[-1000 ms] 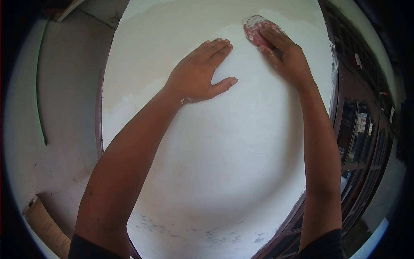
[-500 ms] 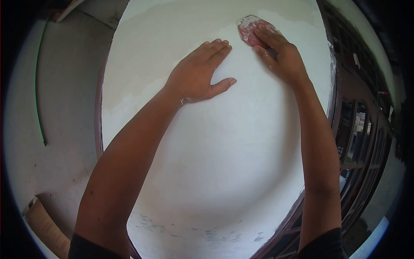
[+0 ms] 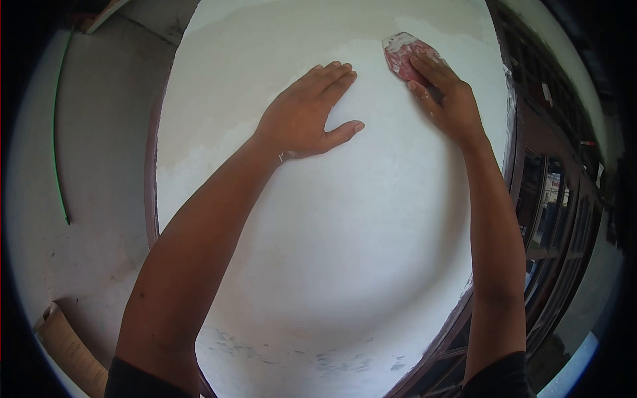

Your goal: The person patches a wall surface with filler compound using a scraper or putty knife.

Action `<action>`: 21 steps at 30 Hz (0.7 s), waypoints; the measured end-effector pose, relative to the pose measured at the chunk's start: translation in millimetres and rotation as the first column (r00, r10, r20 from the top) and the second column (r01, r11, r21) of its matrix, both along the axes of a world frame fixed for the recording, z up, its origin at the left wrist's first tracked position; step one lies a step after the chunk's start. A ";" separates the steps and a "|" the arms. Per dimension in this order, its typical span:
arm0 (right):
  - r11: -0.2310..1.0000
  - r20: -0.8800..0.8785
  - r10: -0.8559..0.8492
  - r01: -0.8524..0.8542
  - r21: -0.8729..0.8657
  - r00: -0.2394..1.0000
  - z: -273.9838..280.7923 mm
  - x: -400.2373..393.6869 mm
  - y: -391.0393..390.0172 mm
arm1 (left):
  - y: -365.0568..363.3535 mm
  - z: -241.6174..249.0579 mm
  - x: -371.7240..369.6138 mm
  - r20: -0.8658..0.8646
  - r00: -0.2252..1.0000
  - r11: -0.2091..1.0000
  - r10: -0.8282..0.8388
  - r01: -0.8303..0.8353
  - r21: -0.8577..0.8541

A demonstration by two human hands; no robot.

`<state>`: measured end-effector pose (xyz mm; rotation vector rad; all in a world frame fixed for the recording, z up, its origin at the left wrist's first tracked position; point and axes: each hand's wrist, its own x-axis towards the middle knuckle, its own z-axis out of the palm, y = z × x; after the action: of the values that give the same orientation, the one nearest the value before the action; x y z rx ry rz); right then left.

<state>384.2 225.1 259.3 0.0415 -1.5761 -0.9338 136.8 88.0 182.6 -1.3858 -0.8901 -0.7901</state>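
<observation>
A large white panel point(image 3: 352, 219) fills the middle of the view, with a darker, beige-grey patch along its upper part. My left hand point(image 3: 302, 109) lies flat on it, fingers together and stretched out, thumb spread to the side, holding nothing. Up and to the right, my right hand point(image 3: 451, 99) grips a flat red sanding pad point(image 3: 405, 56) caked with white powder. Its fingers lie over the pad's right side and the thumb along its lower edge. The pad's face toward the panel is hidden. White specks dot the right thumb and left wrist.
Dark brown trim point(image 3: 152, 172) edges the panel. To the right stand dark wooden frames with glass panes point(image 3: 551, 199). At left, a green line point(image 3: 55, 132) runs down a grey surface, and a piece of brown cardboard point(image 3: 73, 341) lies at lower left. Dark smudges point(image 3: 345, 361) mark the panel's lower part.
My right hand has slid right and slightly down across the panel with the sanding pad. My left hand has stayed in place.
</observation>
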 end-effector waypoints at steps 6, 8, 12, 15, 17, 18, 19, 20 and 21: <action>0.998 -0.113 0.060 -0.056 0.036 0.992 9.2 -8.2 -7.0 | -0.4 0.2 -0.2 0.015 1.000 1.000 -0.001 0.001 -0.011; 0.999 -0.127 0.047 -0.043 0.029 0.991 12.8 -13.0 -8.7 | -1.5 -0.6 0.7 0.025 1.000 1.000 -0.002 0.003 -0.015; 1.000 -0.046 -0.007 0.007 0.013 0.999 2.7 -4.4 -1.1 | 0.2 0.2 0.0 0.001 1.000 1.000 -0.026 0.026 -0.008; 0.999 -0.093 0.049 -0.049 0.005 0.994 1.3 -3.1 -2.1 | 2.6 1.1 -2.2 -0.009 0.999 0.999 -0.035 0.035 0.001; 0.995 -0.134 0.093 -0.089 0.033 0.987 8.9 -10.6 -5.7 | 3.0 0.6 -1.7 -0.009 0.999 0.999 -0.043 0.043 0.006; 0.995 -0.135 0.093 -0.089 0.035 0.987 15.2 -19.4 -11.9 | 2.2 -0.3 -1.3 -0.008 1.000 1.000 -0.015 0.015 0.018; 0.995 -0.116 0.089 -0.083 0.056 0.989 21.5 -29.1 -18.5 | 1.1 -0.9 -1.3 -0.007 1.000 0.999 0.014 -0.014 0.029; 0.994 -0.099 0.085 -0.078 0.076 0.992 27.1 -37.9 -24.9 | 0.6 -0.6 -1.6 -0.010 1.000 0.999 0.015 -0.015 0.029; 0.994 -0.080 0.058 -0.050 0.102 0.995 31.1 -45.5 -30.4 | 0.5 -0.8 -1.9 -0.013 1.000 0.999 0.012 -0.011 0.030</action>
<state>338.7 194.7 290.4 0.1141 -1.4441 -0.9595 134.8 88.5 181.8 -1.3568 -0.8718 -0.7821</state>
